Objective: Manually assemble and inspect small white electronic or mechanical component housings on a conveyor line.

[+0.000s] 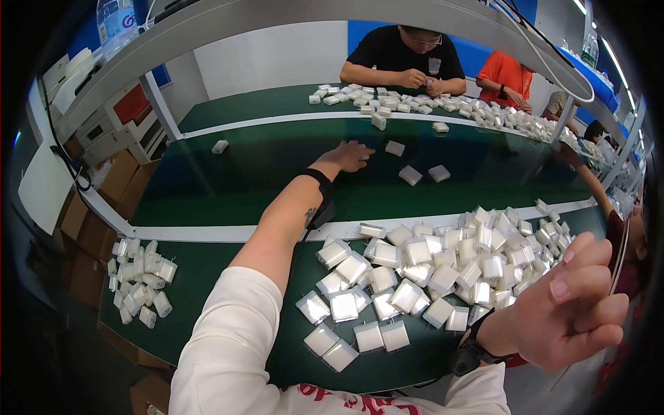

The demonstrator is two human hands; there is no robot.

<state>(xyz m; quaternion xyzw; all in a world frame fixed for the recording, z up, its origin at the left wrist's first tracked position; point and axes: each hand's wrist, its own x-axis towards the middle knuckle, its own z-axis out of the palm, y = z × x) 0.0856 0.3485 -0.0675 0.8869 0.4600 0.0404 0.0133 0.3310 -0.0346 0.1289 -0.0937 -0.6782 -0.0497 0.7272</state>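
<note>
My left hand (349, 158) reaches over the dark green belt (277, 173), palm down, fingers bent together around a small whitish thing mostly hidden under them. Beside its fingertips lies a white plug charger (394, 148) in clear film. Two more chargers (410, 175) rest a little nearer on the belt. My right hand (570, 311) is raised off the right end of the near bench, its fingers loosely curled and apart, and I see nothing in them. Left of it spreads a big heap of white chargers (415, 252), some with metal prongs showing.
A smaller charger pile (142, 277) sits at the near bench's left end. White rails (187, 235) edge the belt. A grey frame (277, 21) crosses overhead. Opposite, a person in black (408, 62) handles something small behind more chargers. Another person's arm (588, 176) reaches in at right.
</note>
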